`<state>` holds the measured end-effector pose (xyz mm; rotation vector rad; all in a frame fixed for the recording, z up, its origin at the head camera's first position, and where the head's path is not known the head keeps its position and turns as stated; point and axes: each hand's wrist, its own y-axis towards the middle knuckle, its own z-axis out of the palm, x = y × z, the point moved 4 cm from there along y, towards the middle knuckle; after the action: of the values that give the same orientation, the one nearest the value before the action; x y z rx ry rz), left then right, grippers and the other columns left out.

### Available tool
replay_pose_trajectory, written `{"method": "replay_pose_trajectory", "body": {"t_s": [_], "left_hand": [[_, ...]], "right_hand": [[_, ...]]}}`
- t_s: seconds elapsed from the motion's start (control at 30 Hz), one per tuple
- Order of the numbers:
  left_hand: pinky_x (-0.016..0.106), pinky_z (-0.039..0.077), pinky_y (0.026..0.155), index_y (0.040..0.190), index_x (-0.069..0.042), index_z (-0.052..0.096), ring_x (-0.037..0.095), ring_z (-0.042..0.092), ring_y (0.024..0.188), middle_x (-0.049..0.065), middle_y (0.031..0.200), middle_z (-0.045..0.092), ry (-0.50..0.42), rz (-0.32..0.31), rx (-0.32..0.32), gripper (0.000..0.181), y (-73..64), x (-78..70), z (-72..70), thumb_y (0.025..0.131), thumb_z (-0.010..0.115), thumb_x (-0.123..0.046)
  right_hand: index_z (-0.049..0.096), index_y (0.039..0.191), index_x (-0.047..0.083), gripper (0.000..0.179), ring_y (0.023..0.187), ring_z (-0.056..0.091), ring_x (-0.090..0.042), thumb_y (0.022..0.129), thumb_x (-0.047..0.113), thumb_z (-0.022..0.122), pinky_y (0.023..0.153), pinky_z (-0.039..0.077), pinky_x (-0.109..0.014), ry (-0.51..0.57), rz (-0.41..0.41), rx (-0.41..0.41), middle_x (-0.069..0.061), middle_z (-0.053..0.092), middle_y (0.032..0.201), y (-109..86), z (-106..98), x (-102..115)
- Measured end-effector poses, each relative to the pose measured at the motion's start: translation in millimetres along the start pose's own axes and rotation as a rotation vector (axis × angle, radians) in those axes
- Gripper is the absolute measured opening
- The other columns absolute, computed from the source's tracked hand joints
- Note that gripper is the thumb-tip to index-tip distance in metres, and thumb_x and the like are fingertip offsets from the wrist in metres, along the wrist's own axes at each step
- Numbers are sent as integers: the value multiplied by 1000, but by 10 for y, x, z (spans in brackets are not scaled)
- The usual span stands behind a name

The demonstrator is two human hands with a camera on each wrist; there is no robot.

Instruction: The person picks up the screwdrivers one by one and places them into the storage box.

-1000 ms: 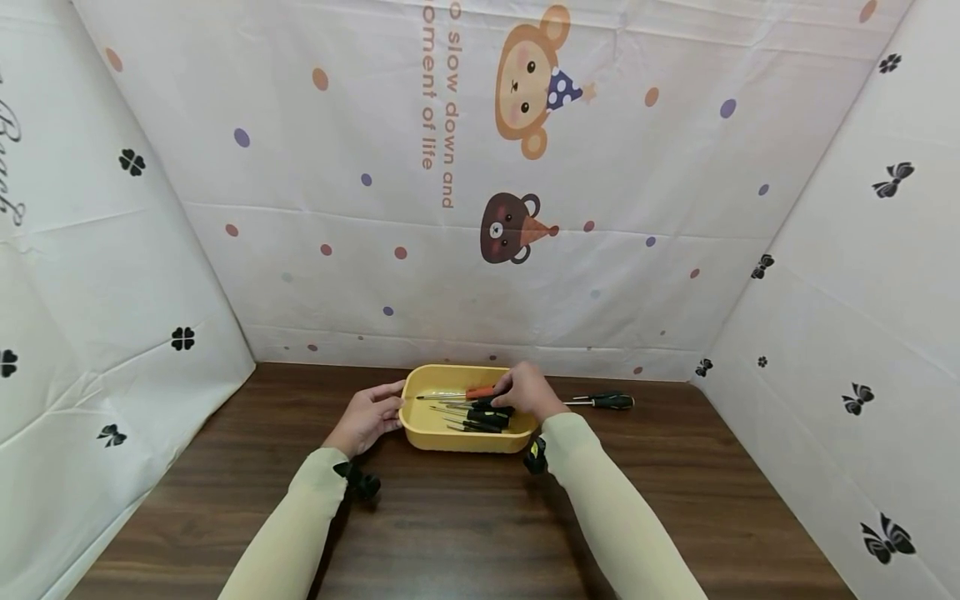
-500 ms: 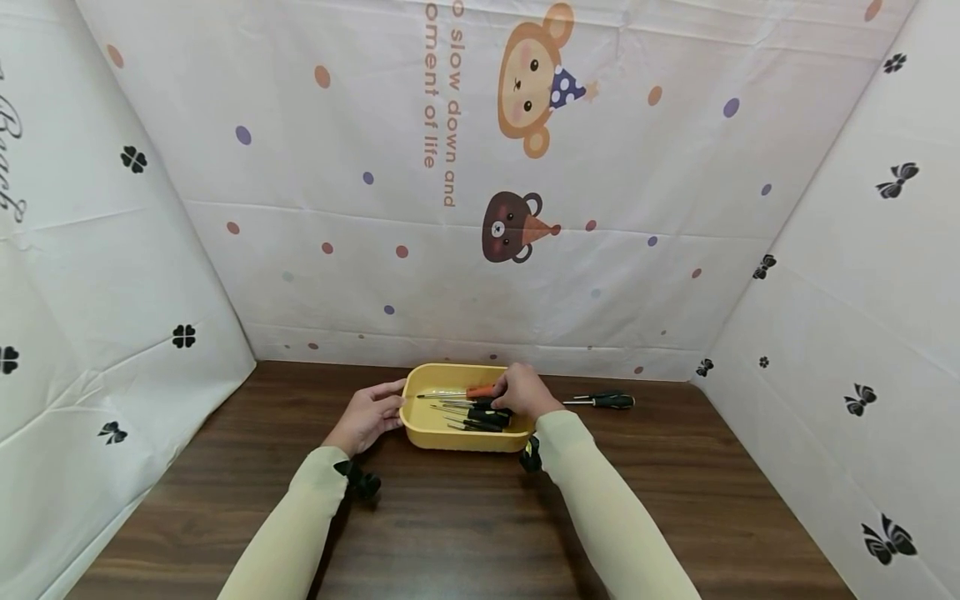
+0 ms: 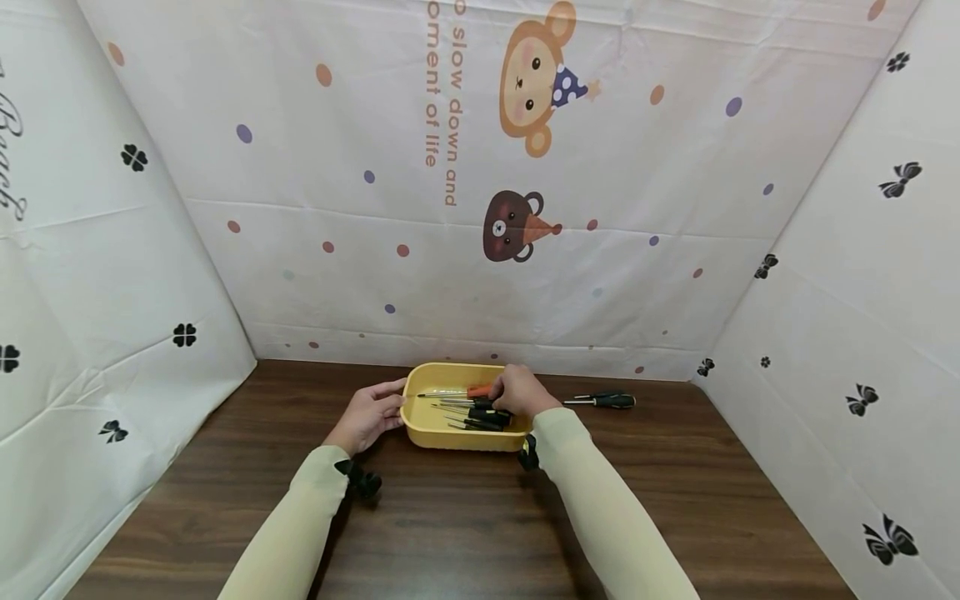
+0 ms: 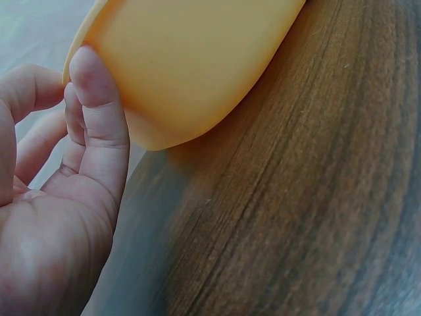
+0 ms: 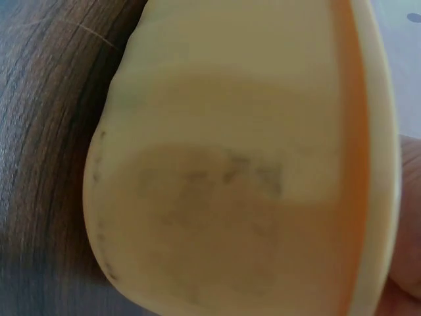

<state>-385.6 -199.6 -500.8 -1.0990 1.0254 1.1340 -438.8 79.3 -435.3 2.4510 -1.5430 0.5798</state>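
Observation:
A yellow plastic basket [image 3: 465, 440] stands at the back of the table, holding several screwdrivers that lie side by side. At its left end my left hand [image 3: 367, 417] pinches the rim, with fingertips on the outer wall in the left wrist view. My right hand [image 3: 522, 390] reaches over the right end, thumb and fingers pinching the handle of a black screwdriver, partly hidden by the hand. Just behind it is an orange-handled screwdriver [image 3: 480, 391]; in front lie more black-handled screwdrivers [image 3: 491, 417]. The right wrist view shows mainly the basket's outer wall [image 5: 217, 197].
To the right of the basket, more screwdrivers [image 3: 613, 401] with dark handles lie on the brown wooden table [image 3: 465, 533]. White printed cloth [image 3: 360, 275] rises directly behind the basket, with further cloth walls at both sides.
The view has shifted slightly. Both hands keep nearly the same places at the basket, with the right forearm moving a little to the left.

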Motion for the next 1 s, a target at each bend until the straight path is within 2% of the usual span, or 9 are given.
{"method": "replay_pose_trajectory", "body": {"t_s": [0.3, 0.47, 0.73, 0.87, 1.0], "left_hand": [[24, 60, 68, 153, -5, 47, 12, 69, 78, 25, 132, 66, 0, -5, 2, 54, 19, -3, -3, 101, 60, -5], [24, 60, 66, 153, -5, 47, 12, 67, 74, 22, 120, 71, -6, -6, -4, 54, 20, 0, 1, 100, 60, -4], [25, 60, 67, 153, -4, 46, 12, 67, 73, 19, 116, 73, -6, -7, 6, 54, 3, -7, 5, 101, 59, -3], [25, 60, 67, 153, -4, 46, 12, 68, 74, 19, 116, 73, -8, -3, 9, 54, 2, -12, 7, 101, 59, -4], [25, 60, 68, 153, -4, 47, 12, 68, 75, 19, 116, 73, -8, -3, 8, 54, 4, -13, 8, 101, 59, -4]], "right_hand": [[83, 97, 11, 13, 93, 66, -17, 90, 4, 75, 82, 60, -36, -19, -9, 17, -2, 75, 101, 5, -1, -18], [83, 99, 11, 14, 91, 65, -16, 90, 5, 74, 81, 60, -36, -14, -7, 16, -2, 75, 102, -8, 0, -31], [83, 93, 12, 7, 78, 63, -14, 90, 10, 77, 73, 57, -33, -46, -92, -20, 2, 77, 91, -34, -41, -23], [83, 97, 13, 8, 76, 62, -12, 90, 13, 78, 70, 56, -31, 1, -89, -45, 2, 77, 92, -57, -79, -67], [82, 104, 10, 15, 78, 64, -12, 90, 17, 79, 70, 57, -31, 99, -71, -83, 0, 77, 96, -104, -127, -129]]}}
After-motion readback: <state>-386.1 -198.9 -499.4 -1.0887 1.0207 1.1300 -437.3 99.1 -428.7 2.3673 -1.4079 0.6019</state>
